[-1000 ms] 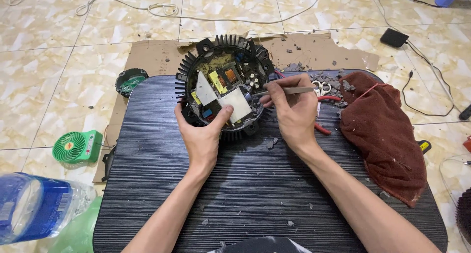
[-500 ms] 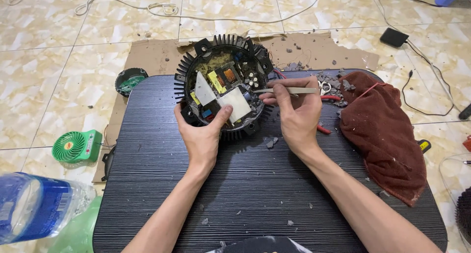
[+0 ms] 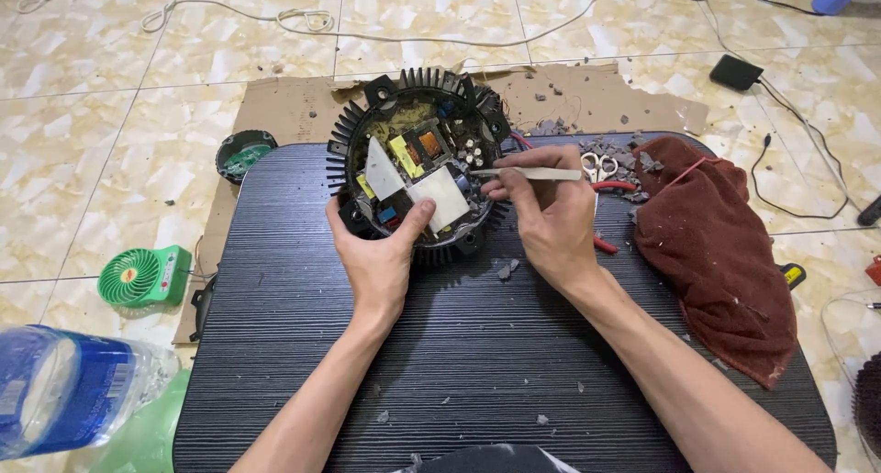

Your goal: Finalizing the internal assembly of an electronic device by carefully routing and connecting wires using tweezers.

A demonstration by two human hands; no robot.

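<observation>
on ribbed black mat (image 3: 477, 345), hands grip finned round housing (image 3: 418, 161), pinching probably metal tweezers (image 3: 528, 173).

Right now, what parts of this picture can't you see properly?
- Tip of the tweezers, head view: too small among the parts inside the round finned housing.
- Housing's near rim: covered by the left hand and right hand.
- Scissors: partly behind the right hand.
- Plastic bottle: blurred, cut off by the left edge.
- Whatever lies under the dark red cloth: hidden.
</observation>
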